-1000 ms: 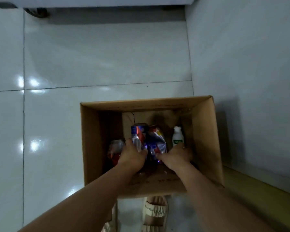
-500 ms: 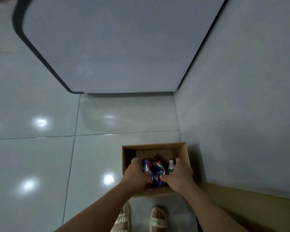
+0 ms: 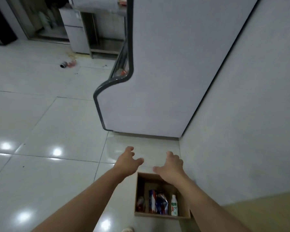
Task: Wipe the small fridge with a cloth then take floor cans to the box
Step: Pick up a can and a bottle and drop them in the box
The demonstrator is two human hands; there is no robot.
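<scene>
Right hand [image 3: 172, 166] hides the box's [image 3: 161, 216] far corner.

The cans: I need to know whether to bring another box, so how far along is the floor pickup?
Done: crushed cans and a white bottle sit in the cardboard box by the wall. In hand: nothing; the left hand and right hand are empty, fingers spread above the box. Left: a can and red litter lie on the floor near the small fridge. Whether the fridge was wiped can't be told.
</scene>
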